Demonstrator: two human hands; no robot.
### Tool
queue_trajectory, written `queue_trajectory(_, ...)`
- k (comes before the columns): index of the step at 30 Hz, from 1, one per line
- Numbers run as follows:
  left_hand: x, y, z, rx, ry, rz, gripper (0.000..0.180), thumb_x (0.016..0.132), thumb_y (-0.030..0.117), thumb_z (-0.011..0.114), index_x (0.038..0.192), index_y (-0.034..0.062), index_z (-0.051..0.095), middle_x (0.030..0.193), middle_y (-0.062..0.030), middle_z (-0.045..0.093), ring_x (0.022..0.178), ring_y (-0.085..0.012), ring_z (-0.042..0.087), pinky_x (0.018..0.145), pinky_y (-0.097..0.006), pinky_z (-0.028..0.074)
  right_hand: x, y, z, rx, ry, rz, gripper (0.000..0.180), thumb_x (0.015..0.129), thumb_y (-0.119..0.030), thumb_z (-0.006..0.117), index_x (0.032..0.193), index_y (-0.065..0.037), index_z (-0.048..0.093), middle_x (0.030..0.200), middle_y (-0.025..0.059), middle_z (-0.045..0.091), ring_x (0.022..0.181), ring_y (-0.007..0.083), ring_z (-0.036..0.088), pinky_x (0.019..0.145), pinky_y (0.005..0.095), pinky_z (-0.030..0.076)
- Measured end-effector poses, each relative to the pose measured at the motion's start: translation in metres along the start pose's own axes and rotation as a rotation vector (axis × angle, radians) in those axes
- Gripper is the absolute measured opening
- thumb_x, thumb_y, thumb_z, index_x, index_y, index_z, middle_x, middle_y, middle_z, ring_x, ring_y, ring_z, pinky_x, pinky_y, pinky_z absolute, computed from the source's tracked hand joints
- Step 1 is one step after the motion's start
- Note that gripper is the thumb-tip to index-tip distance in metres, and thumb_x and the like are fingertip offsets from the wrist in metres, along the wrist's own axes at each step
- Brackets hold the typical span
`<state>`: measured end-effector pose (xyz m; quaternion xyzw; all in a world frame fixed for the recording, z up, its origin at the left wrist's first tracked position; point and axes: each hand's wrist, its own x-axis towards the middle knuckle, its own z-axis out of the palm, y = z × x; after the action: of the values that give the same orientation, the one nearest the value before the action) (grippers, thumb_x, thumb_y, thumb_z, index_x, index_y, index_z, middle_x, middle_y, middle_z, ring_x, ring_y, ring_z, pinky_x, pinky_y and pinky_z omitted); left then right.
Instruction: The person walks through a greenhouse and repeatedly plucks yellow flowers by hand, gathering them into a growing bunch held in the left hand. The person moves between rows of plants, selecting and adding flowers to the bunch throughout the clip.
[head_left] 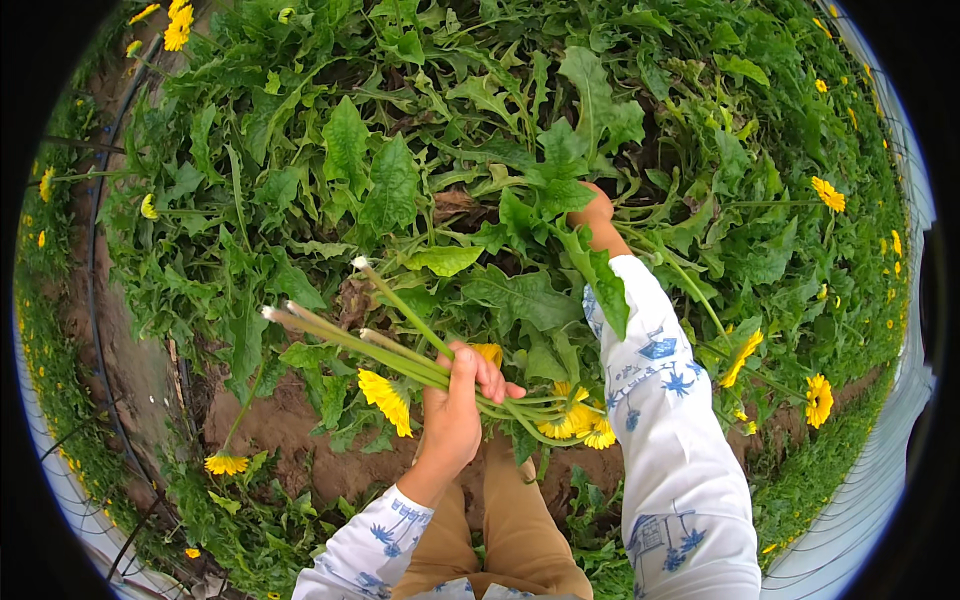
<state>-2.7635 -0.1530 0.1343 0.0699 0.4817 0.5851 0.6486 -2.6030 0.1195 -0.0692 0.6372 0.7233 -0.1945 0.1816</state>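
Note:
My left hand (458,405) is closed around a bunch of cut gerberas, their thick green stems (385,350) crossing the palm. The pale, fuzzy stem ends point up and to the left. On the other side of the fist, the yellow flower heads (572,420) hang toward my right forearm. My right hand (594,207) reaches down among the toothed green leaves (545,215) of the bed. Foliage covers its fingers, so what they touch is hidden. A green flower stem (695,288) runs through the leaves just right of that wrist.
Standing yellow gerberas (818,400) lean out at the right, and another bloom (226,464) is at the lower left. A dark hose (92,270) runs along the soil path on the left. Bare brown soil (330,465) borders the bed near my legs.

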Motion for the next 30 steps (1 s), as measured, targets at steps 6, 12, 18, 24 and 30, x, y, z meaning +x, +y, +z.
queue_trajectory(6, -0.001, -0.007, 0.002, -0.027, 0.036, 0.018, 0.032, 0.101, 0.027, 0.037, 0.076, 0.0067, 0.039, 0.066, -0.0033, 0.039, 0.060, -0.0135, 0.044, 0.066, -0.038, 0.055, -0.008, -0.034, 0.003, -0.042, -0.009, 0.116, 0.026, 0.085, -0.029, 0.056, 0.096, -0.013, 0.072, 0.099, 0.0071, 0.070, 0.091, 0.0234, 0.067, 0.067, 0.0358, 0.052)
queue_trajectory(12, -0.006, -0.010, 0.003, 0.049, 0.019, 0.017, 0.034, 0.101, 0.033, 0.036, 0.078, 0.0090, 0.039, 0.066, -0.0024, 0.038, 0.060, -0.0142, 0.042, 0.067, -0.039, 0.052, -0.027, -0.030, 0.052, -0.135, 0.005, -0.049, 0.024, 0.087, -0.029, 0.055, 0.103, -0.018, 0.068, 0.105, 0.0022, 0.067, 0.091, 0.0196, 0.066, 0.069, 0.0326, 0.053)
queue_trajectory(18, -0.027, -0.011, 0.006, 0.069, 0.015, 0.018, 0.034, 0.101, 0.031, 0.037, 0.076, 0.0088, 0.039, 0.066, -0.0024, 0.038, 0.061, -0.0143, 0.043, 0.066, -0.038, 0.051, -0.063, -0.021, 0.050, 0.301, 0.042, 0.111, 0.027, 0.086, -0.017, 0.054, 0.112, -0.014, 0.060, 0.088, 0.0086, 0.068, 0.079, 0.0266, 0.066, 0.059, 0.0409, 0.050)
queue_trajectory(24, -0.050, -0.005, 0.028, 0.012, 0.000, 0.024, 0.033, 0.102, 0.030, 0.036, 0.076, 0.0085, 0.039, 0.067, -0.0028, 0.039, 0.061, -0.0149, 0.043, 0.069, -0.036, 0.049, -0.141, 0.011, -0.020, 0.551, 0.135, 0.166, 0.024, 0.091, -0.018, 0.048, 0.108, -0.003, 0.052, 0.086, 0.0167, 0.066, 0.074, 0.0365, 0.063, 0.063, 0.0467, 0.050)
queue_trajectory(30, -0.100, 0.046, 0.058, 0.018, -0.099, 0.042, 0.029, 0.102, 0.026, 0.037, 0.078, 0.0087, 0.038, 0.067, -0.0003, 0.035, 0.060, -0.0123, 0.036, 0.062, -0.030, 0.040, -0.319, 0.001, -0.166, 0.613, 0.370, -0.009, 0.022, 0.093, -0.023, 0.049, 0.090, -0.002, 0.048, 0.074, 0.0138, 0.057, 0.067, 0.0324, 0.055, 0.061, 0.0423, 0.043)
